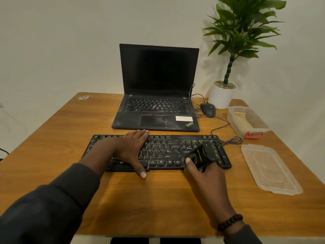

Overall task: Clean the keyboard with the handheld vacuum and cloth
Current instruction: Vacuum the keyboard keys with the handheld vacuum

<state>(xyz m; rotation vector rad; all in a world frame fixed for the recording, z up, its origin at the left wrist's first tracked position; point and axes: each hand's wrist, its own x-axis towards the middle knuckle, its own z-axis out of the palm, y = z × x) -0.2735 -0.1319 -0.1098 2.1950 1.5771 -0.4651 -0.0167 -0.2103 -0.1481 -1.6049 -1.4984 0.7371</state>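
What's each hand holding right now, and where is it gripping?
The right hand grips the handheld vacuum by its near end. The left hand rests flat on the keyboard, holding nothing.

The left hand (131, 150) covers the keyboard's (163, 152) left-centre keys. The handheld vacuum (202, 156) is blurred; its nozzle end cannot be made out, and the right hand's (204, 175) fingers lie hidden beneath it. The container's (246, 120) contents are indistinct. The table's (158, 199) near edge and both sleeves are cut off.
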